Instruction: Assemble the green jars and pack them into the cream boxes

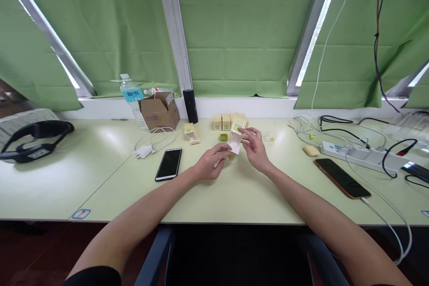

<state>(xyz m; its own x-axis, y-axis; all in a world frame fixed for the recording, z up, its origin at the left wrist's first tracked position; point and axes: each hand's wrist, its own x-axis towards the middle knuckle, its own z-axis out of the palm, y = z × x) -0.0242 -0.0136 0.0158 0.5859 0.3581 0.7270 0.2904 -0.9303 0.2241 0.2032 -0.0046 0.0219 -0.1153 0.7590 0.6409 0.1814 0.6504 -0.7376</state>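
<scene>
Over the middle of the table, a small cream cardboard box [237, 127] with a green label is held up with its white flap [235, 146] hanging open. My right hand [255, 148] grips its upper right side between thumb and fingers. The fingers of my left hand [212, 161] pinch the flap from the left. A small clear piece with something yellow inside [231, 157] lies under the flap, partly hidden. Just left of the held box sits a small olive-green block [223, 136]. Behind it stand several similar boxes [217, 122], and a clear glass cup [270, 137] is on the right.
An opened cream box [191, 134] lies farther left. Around it are a black phone [169, 164], a white charger [144, 151], a brown carton [160, 111], a water bottle [133, 98] and a black cylinder [190, 106]. To the right are another phone [342, 178] and a cabled power strip [363, 157].
</scene>
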